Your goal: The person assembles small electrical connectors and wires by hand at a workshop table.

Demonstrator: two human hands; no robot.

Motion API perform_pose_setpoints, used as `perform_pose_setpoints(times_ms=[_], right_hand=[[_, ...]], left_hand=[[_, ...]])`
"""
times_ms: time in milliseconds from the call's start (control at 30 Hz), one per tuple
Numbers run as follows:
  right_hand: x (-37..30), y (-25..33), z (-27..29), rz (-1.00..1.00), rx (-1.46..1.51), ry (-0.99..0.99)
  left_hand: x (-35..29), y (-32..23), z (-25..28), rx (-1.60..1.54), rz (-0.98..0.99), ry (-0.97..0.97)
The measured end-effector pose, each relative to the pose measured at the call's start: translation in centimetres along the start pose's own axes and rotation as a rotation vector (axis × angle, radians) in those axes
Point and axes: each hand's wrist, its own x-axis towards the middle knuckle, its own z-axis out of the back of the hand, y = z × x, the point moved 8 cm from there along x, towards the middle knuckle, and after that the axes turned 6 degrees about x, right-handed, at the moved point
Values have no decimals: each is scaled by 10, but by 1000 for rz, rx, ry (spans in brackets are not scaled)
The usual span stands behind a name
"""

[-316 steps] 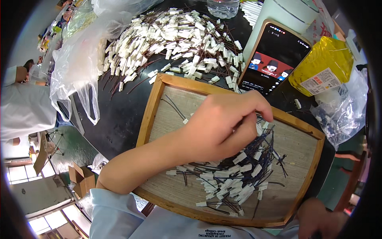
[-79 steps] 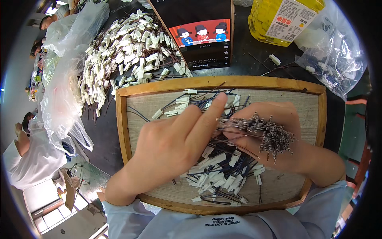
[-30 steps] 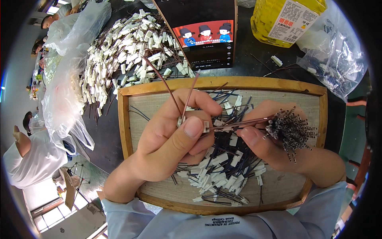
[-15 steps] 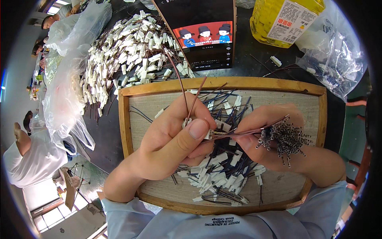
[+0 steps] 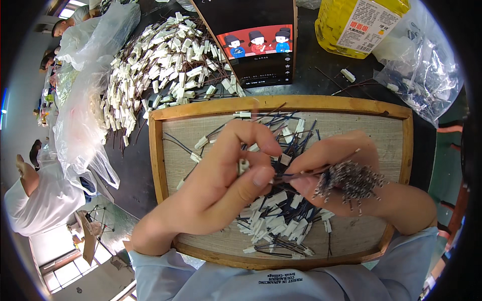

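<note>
Beyond left hand: heaped white wired connectors; left hand: pinching white connector housing; below, between hands: loose connectors, in wooden-framed tray; right hand: clasping metal-tipped wire bundle; advisable: housing steady, single wire separated, aligned straight.

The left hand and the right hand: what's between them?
In the head view, thin wires, slightly blurred, show between the left hand and the right hand; behind them lie white connectors in the wooden tray.
</note>
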Motion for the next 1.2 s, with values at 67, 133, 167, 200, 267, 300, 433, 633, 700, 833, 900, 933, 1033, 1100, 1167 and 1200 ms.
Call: perform_pose_setpoints(times_ms=[67,133,167,200,267,300,433,633,700,833,900,933,1033,1100,1167,1200], right_hand=[[1,-3,-4,-24,49,35],[-1,-5,-6,-67,71,41],[-1,-7,-7,-108,96,49],[-1,-7,-6,-107,96,49],[1,-3,-9,-74,53,93],[1,-2,-9,-74,52,93],[-1,-6,-7,-117,88,50],[-2,-3,3,-26,-70,-92],[-2,2,8,15,-169,-145],[0,6,13,-26,-204,-215],[-1,10,15,-13,-198,-254],[-3,7,17,-93,-187,-282],[-4,2,21,-362,-70,-313],[-10,-12,19,-551,33,-316],[-1,-2,7,-253,39,-122],[0,-3,6,-254,38,-120]], left_hand=[[1,-3,-3,164,-69,18],[1,0,-3,165,-73,53],[1,1,-4,166,-75,86],[1,2,-4,167,-75,85],[1,-1,-6,186,-126,79],[1,-2,-6,186,-127,80],[1,-3,-8,153,-111,84],[-3,2,10,17,20,-9],[-2,2,19,17,12,-129],[0,0,25,126,46,-97],[1,3,23,124,103,-102],[1,3,25,122,101,-103],[1,-2,52,69,-7,-305],[2,8,67,-312,7,-369],[4,12,73,-495,32,-365],[7,18,69,-623,66,-270]])
